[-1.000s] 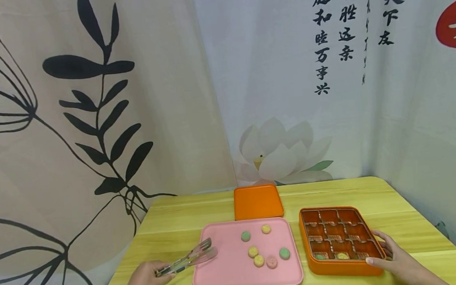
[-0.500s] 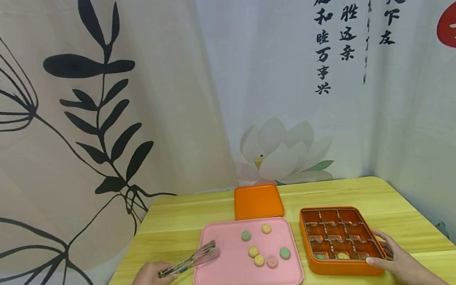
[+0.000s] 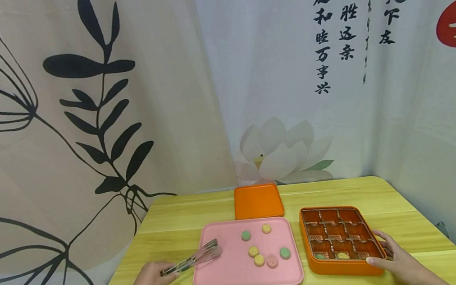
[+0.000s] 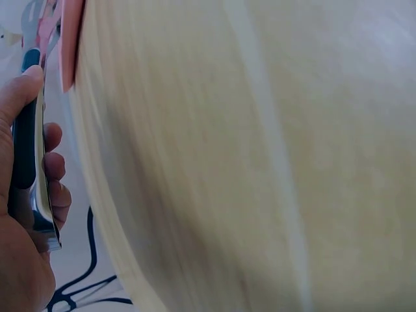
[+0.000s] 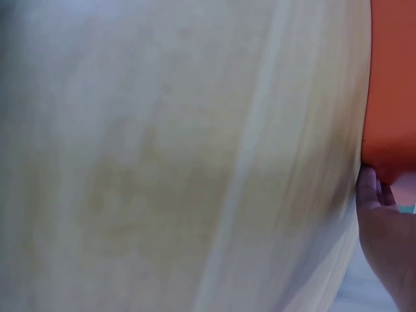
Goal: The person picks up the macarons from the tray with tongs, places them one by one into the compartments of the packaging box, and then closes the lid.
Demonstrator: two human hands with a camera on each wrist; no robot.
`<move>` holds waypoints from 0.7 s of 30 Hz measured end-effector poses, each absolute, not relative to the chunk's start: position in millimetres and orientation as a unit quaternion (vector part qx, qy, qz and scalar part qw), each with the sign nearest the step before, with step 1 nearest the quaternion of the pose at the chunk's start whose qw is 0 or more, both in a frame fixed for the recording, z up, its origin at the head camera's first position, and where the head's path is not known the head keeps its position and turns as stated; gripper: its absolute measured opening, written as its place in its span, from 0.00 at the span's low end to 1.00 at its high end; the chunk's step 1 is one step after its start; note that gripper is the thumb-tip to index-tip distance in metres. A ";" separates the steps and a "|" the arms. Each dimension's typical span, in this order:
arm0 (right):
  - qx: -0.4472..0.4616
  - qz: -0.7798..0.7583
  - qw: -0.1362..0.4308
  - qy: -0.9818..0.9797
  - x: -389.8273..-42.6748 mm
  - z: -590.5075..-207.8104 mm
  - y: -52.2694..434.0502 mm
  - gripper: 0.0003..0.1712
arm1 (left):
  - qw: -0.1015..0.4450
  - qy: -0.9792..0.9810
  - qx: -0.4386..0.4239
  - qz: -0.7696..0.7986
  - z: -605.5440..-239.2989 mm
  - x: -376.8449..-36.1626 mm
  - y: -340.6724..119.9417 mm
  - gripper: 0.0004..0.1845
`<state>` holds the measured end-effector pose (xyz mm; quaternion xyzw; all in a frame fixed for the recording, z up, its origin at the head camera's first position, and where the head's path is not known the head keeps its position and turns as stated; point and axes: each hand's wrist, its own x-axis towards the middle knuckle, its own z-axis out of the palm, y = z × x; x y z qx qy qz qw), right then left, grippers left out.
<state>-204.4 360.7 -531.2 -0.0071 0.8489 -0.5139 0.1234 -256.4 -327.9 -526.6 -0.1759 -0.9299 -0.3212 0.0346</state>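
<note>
My left hand [image 3: 152, 279] grips a pair of metal tongs [image 3: 182, 266], whose tips hover over the left edge of a pink tray [image 3: 223, 278]. In the left wrist view, the thumb lies along the dark handle of the tongs [image 4: 25, 143], and the fingers curl round the other side. Small round biscuits lie on the tray: yellow ones [image 3: 258, 260], green ones [image 3: 284, 253] and a pink one [image 3: 272, 261]. At the near right corner of an orange divided box [image 3: 345, 268], my right hand [image 3: 396, 256] holds the wall between thumb and fingers. Two front compartments contain a green and a yellow biscuit.
Behind the tray lies a flat orange lid-like piece [image 3: 257, 202]. Everything stands on a yellow wood-grain table [image 3: 169, 220]. A printed curtain [image 3: 175, 97] hangs along the table's far side and right side.
My left hand and the tongs have shifted slightly to the right, so the tips reach a little farther over the tray. The right hand and the box stay put.
</note>
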 end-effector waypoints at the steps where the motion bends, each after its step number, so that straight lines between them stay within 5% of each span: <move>1: -0.005 -0.515 0.124 0.848 -204.2 -531.3 360.6 0.51 | 0.037 -0.929 -0.176 -0.323 -526.0 -256.6 -326.6 0.14; 21: -0.005 -0.527 0.109 0.843 -202.3 -532.2 359.3 0.51 | 0.032 -0.905 -0.225 -0.360 -519.1 -275.1 -285.1 0.10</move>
